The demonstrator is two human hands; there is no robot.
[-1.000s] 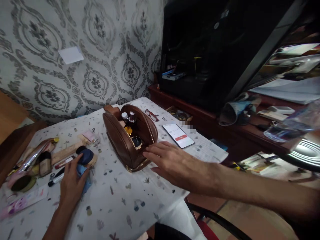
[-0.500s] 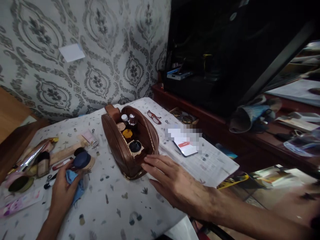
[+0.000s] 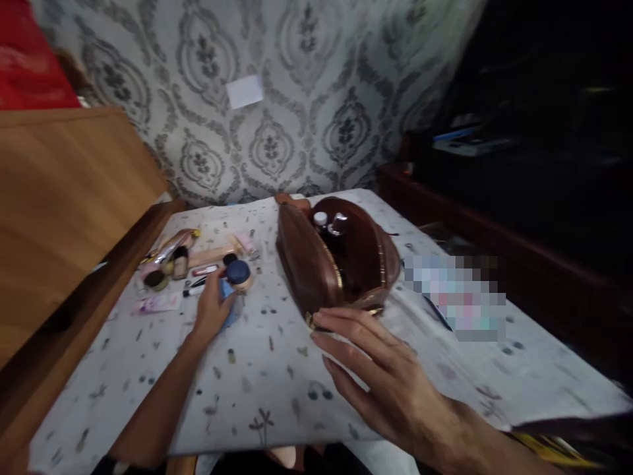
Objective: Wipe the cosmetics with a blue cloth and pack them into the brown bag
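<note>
Right hand (image 3: 380,376): over the near edge of the table (image 3: 257,389), fingers loosely spread and gripping nothing visible, at the bag's near end — whether the fingertips touch it, I cannot tell.
Left hand (image 3: 210,310): narrowed on a blue cloth (image 3: 228,316), toward the table's left edge.
Blue-lidded jar (image 3: 238,274): just beyond the cloth; a careless knuckle or cloth fold could tip it.
Brown zip bag (image 3: 304,264): mid-table, stretching toward the far edge, mouth open; a push on its near end could skew it.
Cosmetics: pink-purple tube (image 3: 157,304) and other makeup (image 3: 180,264) crowd the left edge — a sweeping forearm could scatter them.
White-capped bottle (image 3: 320,220): inside the bag's far end, liable to topple if the bag is jolted.
</note>
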